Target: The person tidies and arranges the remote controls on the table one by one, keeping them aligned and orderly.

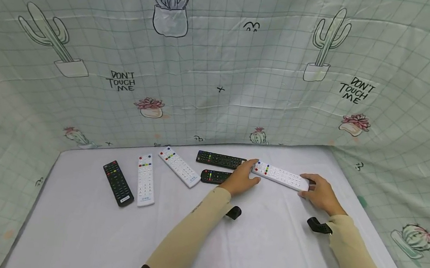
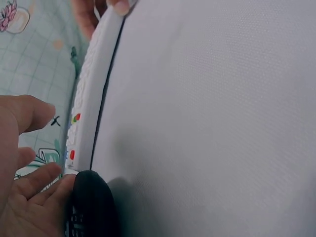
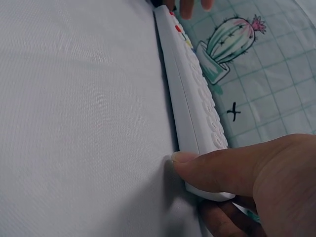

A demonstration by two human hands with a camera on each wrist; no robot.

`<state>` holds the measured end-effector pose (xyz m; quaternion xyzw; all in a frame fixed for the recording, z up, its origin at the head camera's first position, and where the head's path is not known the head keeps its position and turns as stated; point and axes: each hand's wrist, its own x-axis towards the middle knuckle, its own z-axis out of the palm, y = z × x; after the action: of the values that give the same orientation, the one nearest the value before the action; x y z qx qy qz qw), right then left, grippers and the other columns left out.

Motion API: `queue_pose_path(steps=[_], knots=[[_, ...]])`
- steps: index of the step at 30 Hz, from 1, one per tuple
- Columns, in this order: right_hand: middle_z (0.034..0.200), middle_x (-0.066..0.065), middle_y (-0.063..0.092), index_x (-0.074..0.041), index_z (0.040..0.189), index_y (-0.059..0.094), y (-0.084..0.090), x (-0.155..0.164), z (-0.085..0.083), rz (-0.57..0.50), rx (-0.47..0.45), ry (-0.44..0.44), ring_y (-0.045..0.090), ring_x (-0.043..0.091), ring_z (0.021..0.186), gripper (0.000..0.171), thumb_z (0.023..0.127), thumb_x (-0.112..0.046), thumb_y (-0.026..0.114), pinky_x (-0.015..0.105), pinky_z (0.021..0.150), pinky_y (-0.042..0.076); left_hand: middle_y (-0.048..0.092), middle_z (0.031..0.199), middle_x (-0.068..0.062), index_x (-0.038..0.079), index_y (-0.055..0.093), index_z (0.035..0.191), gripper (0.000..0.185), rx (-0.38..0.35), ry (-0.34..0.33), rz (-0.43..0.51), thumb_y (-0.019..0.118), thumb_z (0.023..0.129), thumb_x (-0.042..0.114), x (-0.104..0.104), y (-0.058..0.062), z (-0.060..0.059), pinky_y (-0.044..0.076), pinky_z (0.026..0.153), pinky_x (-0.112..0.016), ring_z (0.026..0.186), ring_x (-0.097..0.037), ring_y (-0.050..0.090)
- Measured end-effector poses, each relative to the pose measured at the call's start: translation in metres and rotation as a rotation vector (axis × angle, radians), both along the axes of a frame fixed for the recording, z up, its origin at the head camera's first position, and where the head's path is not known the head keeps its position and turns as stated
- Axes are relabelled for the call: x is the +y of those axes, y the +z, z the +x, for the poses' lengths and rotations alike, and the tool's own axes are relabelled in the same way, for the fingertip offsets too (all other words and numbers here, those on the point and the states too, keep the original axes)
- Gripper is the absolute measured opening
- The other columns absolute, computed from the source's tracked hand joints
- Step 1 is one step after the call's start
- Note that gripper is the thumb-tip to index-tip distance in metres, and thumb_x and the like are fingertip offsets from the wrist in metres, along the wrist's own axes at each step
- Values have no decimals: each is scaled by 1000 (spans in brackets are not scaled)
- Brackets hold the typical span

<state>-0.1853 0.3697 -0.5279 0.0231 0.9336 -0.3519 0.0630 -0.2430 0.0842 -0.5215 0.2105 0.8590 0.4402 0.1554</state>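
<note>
A cactus-print cloth [image 1: 222, 65] hangs behind and at both sides of the white tabletop [image 1: 257, 252], which fills the lower part of the head view. Near the tabletop's far edge, right of centre, lies a white remote [image 1: 280, 176], flat and running roughly along that edge. The left hand [image 1: 242, 178] rests at the end with the coloured buttons, its fingers loosely spread and touching that end rather than closed round it. The right hand [image 1: 320, 193] grips the opposite end, thumb pressed on the near side and fingers curled behind. Two black remotes lie by the left hand: one [image 1: 221, 159] just beyond it, one [image 1: 215, 176] just beside it. Toward the far left corner lie two more white remotes [image 1: 178, 167] [image 1: 145, 179] and another black remote [image 1: 117, 182].
</note>
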Motion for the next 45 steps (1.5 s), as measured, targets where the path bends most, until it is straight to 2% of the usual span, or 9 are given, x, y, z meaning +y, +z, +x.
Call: queue_pose_path(steps=[6, 11, 15, 22, 28, 31, 39, 45], knots=[[144, 42, 47, 15, 145, 50, -2, 3, 2, -10, 0, 3, 55, 58, 126, 62, 90, 5, 77, 63, 102, 52, 43, 164, -17, 2, 36, 163, 67, -38, -3, -17, 66, 104, 13, 6, 1, -1, 30, 127, -39, 154, -30, 39], [145, 41, 46, 14, 145, 50, -1, 3, 3, -12, 0, 6, 54, 58, 127, 62, 90, 5, 77, 63, 103, 51, 45, 163, -19, 1, 35, 163, 69, -92, 18, 8, 67, 103, 12, 11, 5, -2, 31, 127, -39, 152, -30, 42], [145, 42, 46, 14, 145, 50, 1, 4, 4, -16, 5, 8, 54, 59, 128, 62, 90, 6, 76, 64, 104, 51, 50, 158, -23, -1, 39, 160, 68, -98, 39, 55, 69, 99, 6, 13, 7, -1, 38, 123, -40, 146, -32, 49], [148, 42, 44, 14, 146, 49, 4, 4, 5, -43, 1, 1, 53, 60, 130, 64, 90, 5, 78, 63, 104, 51, 50, 155, -24, 0, 44, 156, 66, -180, 90, 199, 69, 96, -5, 9, 8, 0, 51, 111, -38, 138, -34, 56], [149, 42, 42, 13, 147, 48, 12, 6, 9, -63, 7, -3, 53, 60, 131, 66, 89, 5, 79, 62, 105, 51, 53, 150, -22, 0, 47, 154, 66, -161, 94, 257, 70, 93, -8, 7, 10, -1, 53, 107, -37, 134, -33, 58], [149, 41, 42, 13, 148, 49, 15, 7, 11, -79, 12, 3, 53, 59, 132, 66, 88, 7, 78, 58, 104, 53, 55, 145, -20, 0, 48, 154, 65, -159, 98, 265, 71, 93, -7, 5, 11, -2, 54, 104, -35, 128, -31, 59], [147, 39, 45, 14, 146, 51, 18, 3, 14, -147, 40, 58, 54, 57, 132, 64, 88, 10, 77, 35, 96, 59, 54, 137, -15, 2, 50, 154, 66, -166, 117, 280, 73, 93, -7, -11, 15, 0, 53, 98, -32, 118, -26, 58], [152, 38, 41, 13, 148, 49, 25, -8, 18, -207, 18, 87, 51, 57, 135, 63, 91, 8, 75, 30, 96, 59, 53, 138, -15, 4, 52, 154, 65, -154, 140, 252, 74, 94, -6, -23, 17, 5, 55, 94, -26, 117, -23, 58]])
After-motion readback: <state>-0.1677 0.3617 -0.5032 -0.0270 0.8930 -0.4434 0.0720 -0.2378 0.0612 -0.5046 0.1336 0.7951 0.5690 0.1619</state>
